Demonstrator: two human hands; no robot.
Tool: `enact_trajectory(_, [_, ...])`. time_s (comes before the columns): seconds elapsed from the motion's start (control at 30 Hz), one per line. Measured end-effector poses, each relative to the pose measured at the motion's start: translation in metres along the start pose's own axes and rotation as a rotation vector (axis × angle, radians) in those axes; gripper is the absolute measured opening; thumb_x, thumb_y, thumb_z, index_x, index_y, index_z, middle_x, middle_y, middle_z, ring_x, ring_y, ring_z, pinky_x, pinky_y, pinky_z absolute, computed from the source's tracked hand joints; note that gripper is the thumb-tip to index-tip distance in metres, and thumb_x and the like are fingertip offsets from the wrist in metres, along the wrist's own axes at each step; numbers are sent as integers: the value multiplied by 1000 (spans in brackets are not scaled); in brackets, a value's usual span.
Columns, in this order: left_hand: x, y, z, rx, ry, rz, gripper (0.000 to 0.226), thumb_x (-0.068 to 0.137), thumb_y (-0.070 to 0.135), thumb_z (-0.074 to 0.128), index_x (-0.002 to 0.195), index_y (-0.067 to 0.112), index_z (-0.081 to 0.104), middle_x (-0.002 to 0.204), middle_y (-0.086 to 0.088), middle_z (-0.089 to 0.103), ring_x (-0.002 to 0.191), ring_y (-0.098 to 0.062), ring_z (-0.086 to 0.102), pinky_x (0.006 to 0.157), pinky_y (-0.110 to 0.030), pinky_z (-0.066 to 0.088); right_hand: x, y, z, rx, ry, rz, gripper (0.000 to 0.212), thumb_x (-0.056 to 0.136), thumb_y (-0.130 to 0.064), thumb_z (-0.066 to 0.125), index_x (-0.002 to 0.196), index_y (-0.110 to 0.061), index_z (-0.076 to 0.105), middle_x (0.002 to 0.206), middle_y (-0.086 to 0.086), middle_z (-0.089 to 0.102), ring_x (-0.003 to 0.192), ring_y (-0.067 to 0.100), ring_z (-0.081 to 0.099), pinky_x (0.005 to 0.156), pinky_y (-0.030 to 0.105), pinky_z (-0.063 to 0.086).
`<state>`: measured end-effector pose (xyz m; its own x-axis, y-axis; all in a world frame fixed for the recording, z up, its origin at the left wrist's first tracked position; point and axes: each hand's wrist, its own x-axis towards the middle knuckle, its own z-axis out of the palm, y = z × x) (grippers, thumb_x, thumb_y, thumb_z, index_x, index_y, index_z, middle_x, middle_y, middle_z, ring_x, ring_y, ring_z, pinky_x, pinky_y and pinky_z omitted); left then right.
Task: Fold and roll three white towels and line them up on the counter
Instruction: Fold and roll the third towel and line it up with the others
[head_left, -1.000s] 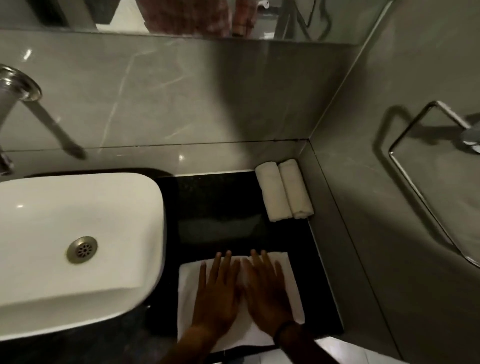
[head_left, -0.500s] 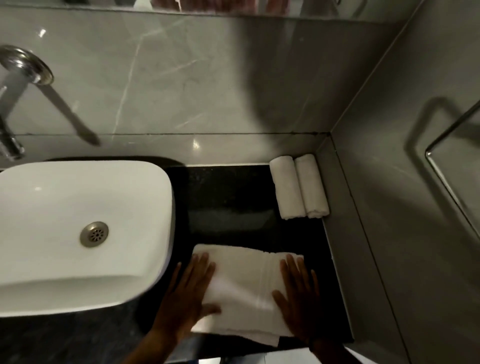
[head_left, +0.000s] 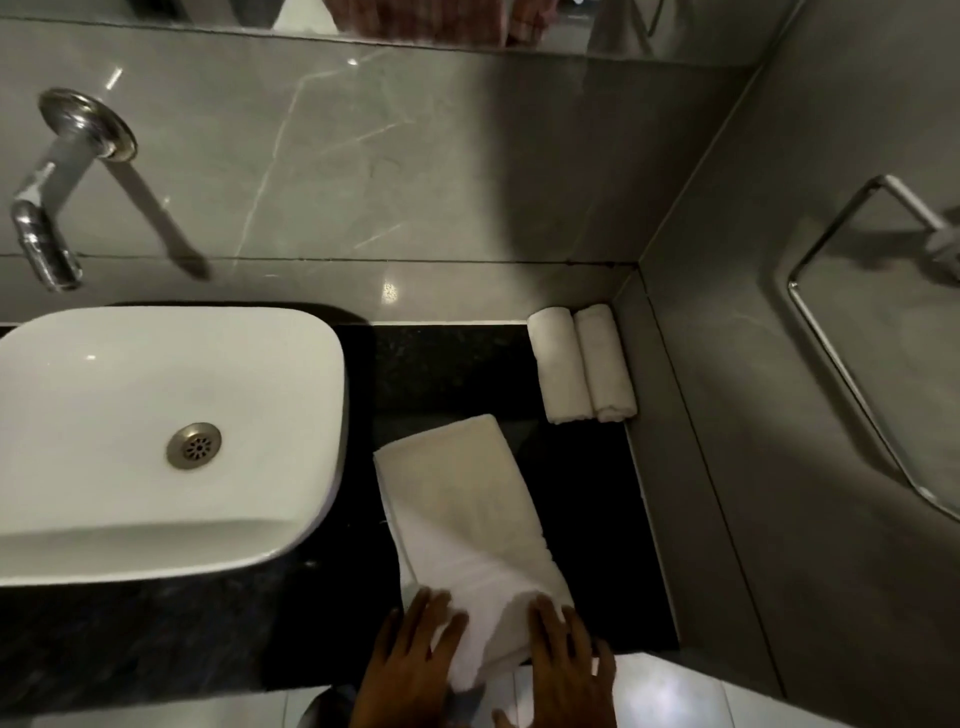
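- L hand (head_left: 410, 660) & R hand (head_left: 563, 667) sat flat, fingers spread, on the near end of the folded towel (head_left: 467, 525); palms pressing, nothing pinched, so both hands lay open on the cloth rather than clamped.
- Near end of the towel looked bunched or curled up between the hands, prob. the start of a roll; can't tell how many turns.
- Towel ran away from the hands as a long folded strip, angled slightly left, lying on the black bench (head_left: 587, 493).
- Handling, by my read: soft, light, floppy terry; no stiffness, so it'd sag if lifted by one corner. Not slippery, not fragile. Layers could skew if pushed unevenly.
- Best hold: both outer edges of the near end, fingers tucking, palms rolling fwd w/ even pressure.
- Far beyond the R hand, two rolled towels (head_left: 582, 364) lay touching side by side in the bench's back corner, against the wall.
- Left of the L hand: white basin (head_left: 156, 395), just beside the towel's edge.
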<state>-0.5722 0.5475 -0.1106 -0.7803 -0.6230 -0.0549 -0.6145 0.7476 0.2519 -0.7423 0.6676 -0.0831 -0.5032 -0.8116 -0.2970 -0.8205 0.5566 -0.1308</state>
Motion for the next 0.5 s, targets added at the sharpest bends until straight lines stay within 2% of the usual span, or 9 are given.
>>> enact_trajectory(0.03, [-11,0,13,31,56,-15,52,107,31,26,116,33,77,128,-3,74,116,-29,72,99,-47,47,-1,7,6,-11,9,-52,76,49,-64,82,114,-26,78,139,-1,66,126,28,52,91,51,48])
enact_trajectory(0.1, [-23,-4,30,54,89,1,48,108,34,24,135,31,65,144,-8,63,134,-35,58,112,-53,35,2,23,13,-57,-5,-209,72,50,-59,76,115,-29,73,153,1,54,141,31,40,101,58,39])
enact_trajectory(0.17, [-21,-13,38,29,100,46,45,108,35,28,140,27,58,151,-14,53,143,-42,45,116,-59,30,11,41,14,-71,23,-365,64,55,-45,76,117,-32,65,163,-1,39,150,30,30,112,58,28])
enact_trajectory(0.23, [-17,-16,37,-49,106,62,39,106,32,36,133,26,63,149,-17,54,144,-46,43,115,-62,33,21,60,13,-69,112,-475,44,74,-28,72,117,-32,62,163,-5,40,150,25,35,119,54,22])
enact_trajectory(0.3, [-17,-19,34,-92,63,71,29,94,34,55,120,33,68,145,-14,58,143,-44,44,114,-58,35,26,71,13,-52,165,-531,30,86,-27,60,116,-33,63,155,-9,50,143,23,44,118,48,25])
enact_trajectory(0.4, [-17,-30,22,-268,-19,45,32,73,45,75,103,41,67,144,0,61,142,-35,47,113,-47,38,25,76,13,7,168,-589,26,83,-32,62,109,-36,67,147,-13,58,137,20,46,109,41,33])
enact_trajectory(0.5, [-13,-37,2,-416,-16,-9,26,78,51,78,102,41,71,127,21,68,129,-17,59,104,-34,48,18,73,10,226,185,-517,24,78,-27,72,100,-36,69,131,-24,66,129,10,53,100,34,42])
